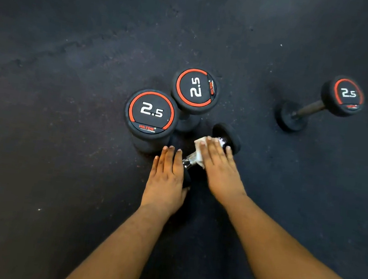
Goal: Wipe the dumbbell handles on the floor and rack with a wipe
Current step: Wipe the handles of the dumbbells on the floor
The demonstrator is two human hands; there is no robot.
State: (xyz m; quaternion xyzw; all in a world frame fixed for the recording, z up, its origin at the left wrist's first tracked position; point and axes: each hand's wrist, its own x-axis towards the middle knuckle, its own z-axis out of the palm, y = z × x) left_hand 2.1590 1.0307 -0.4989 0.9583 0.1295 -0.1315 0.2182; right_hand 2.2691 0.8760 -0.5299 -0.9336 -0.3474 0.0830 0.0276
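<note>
A black dumbbell (214,150) with a chrome handle lies mid-floor (63,123). The right hand (221,170), fingers flat, presses a white wipe (200,146) onto the handle; the left hand (166,179) rests open on its near head.

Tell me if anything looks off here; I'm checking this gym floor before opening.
Nothing is damaged or spilled. The dumbbells sit unevenly: two stand on end, one lies apart to the right, and the right hand wipes a fourth's handle while the left hand steadies it.

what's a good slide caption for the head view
Right hand presses a white wipe on a lying dumbbell's handle; left hand steadies it.
</note>
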